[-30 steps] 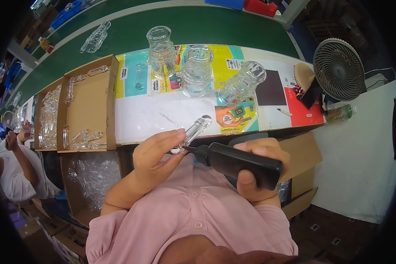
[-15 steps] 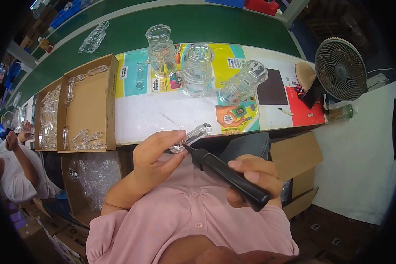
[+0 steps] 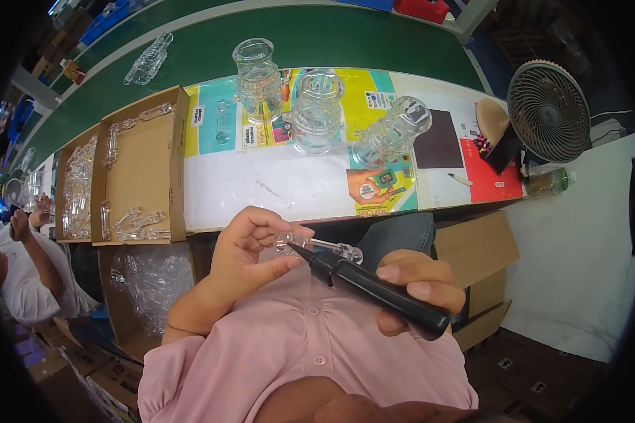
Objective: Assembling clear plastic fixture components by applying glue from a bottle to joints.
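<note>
My left hand (image 3: 245,247) pinches a small clear piece (image 3: 351,253) by its rounded end, between thumb and fingers. The piece looks like glass or clear plastic, and its slim stem points to the right. In my right hand (image 3: 425,285) is a thick black pen-shaped tool (image 3: 374,290) with a tapered tip. That tip lies at the rounded end of the clear piece, close to my left thumb; whether it touches is too small to tell. Both hands are held in front of my body, just off the table's near edge.
A cardboard tray (image 3: 141,151) with clear pieces sits left on the table (image 3: 226,190). Ribbed clear vessels (image 3: 319,116) stand behind, one of them tilted (image 3: 395,134). At right are a fan (image 3: 549,102), a knife (image 3: 460,179) and an open carton (image 3: 476,247). Another person (image 3: 39,271) is far left.
The clear piece has turned from slanting up and right to nearly level. My right hand and the black tool have shifted slightly right; my left fingers have changed their hold a little.
</note>
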`<state>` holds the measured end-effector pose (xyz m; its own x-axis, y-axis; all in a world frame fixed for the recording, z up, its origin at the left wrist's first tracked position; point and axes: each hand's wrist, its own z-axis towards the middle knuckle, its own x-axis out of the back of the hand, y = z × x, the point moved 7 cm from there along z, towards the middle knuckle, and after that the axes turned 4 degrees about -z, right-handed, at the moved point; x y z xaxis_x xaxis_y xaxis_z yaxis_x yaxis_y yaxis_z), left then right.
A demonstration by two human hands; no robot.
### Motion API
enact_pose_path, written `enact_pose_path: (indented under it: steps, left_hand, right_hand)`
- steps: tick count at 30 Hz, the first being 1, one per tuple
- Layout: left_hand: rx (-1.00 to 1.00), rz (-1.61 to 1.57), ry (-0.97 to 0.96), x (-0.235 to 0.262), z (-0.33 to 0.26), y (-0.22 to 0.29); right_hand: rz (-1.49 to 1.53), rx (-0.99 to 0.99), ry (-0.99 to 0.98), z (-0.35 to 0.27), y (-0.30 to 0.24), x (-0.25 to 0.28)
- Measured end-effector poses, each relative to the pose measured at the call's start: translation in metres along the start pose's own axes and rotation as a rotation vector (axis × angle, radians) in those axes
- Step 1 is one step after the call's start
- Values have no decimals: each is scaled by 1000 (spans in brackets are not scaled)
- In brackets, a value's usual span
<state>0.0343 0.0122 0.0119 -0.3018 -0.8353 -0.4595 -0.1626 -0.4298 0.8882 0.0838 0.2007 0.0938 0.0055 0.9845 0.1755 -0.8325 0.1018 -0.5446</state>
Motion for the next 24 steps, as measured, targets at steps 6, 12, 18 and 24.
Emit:
enact_pose_path:
  steps: [6, 12, 18, 24]
  left_hand:
    - [72, -151, -151, -1, 1, -6]
    - [14, -80, -104, 4, -1, -5]
    - [-232, 301, -6, 1, -1, 9]
    - [-312, 427, 22, 4, -2, 14]
  right_hand:
    - [83, 35, 35, -3, 2, 1]
    - [-26, 227, 61, -1, -2, -7]
    - [-22, 348, 22, -5, -4, -8]
    - [-25, 361, -40, -5, -7, -13]
